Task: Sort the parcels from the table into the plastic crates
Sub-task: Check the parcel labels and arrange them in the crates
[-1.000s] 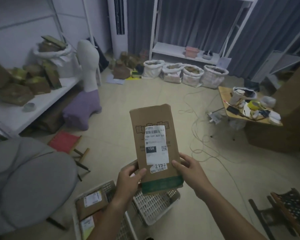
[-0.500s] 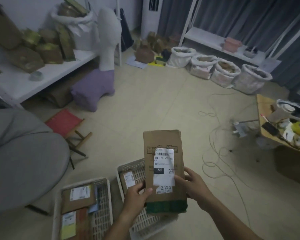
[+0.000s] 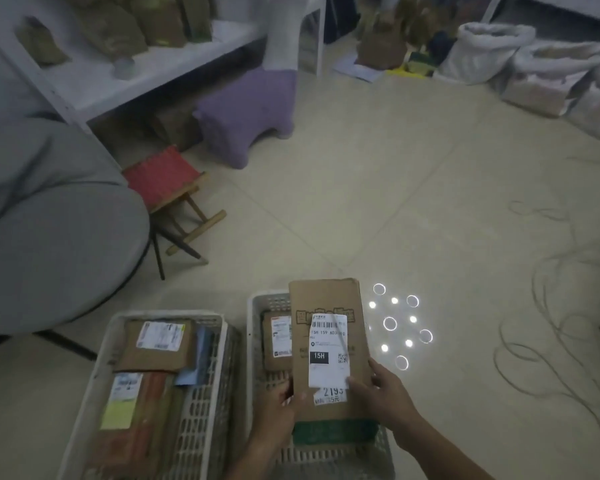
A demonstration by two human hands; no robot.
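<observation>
I hold a flat brown cardboard parcel [image 3: 326,306] with a white label and a green bottom band, upright over the right white plastic crate [image 3: 257,306]. My left hand [image 3: 278,410] grips its lower left edge and my right hand [image 3: 381,396] grips its lower right edge. One small brown parcel [image 3: 276,341] lies inside that crate, partly hidden behind the held one. The left white crate [image 3: 208,410] holds several labelled parcels [image 3: 156,344]. More brown parcels [image 3: 108,29] sit on the white table [image 3: 94,81] at the upper left.
A grey round chair [image 3: 56,244] fills the left side. A red folding stool [image 3: 167,181] and a purple stool [image 3: 246,112] stand on the floor beyond the crates. White sacks [image 3: 482,53] line the far right. Loose cables [image 3: 561,323] lie on the tiles at right.
My view has tilted down and both crates have come fully into sight. The parcel in my two hands has come lower, over the right crate.
</observation>
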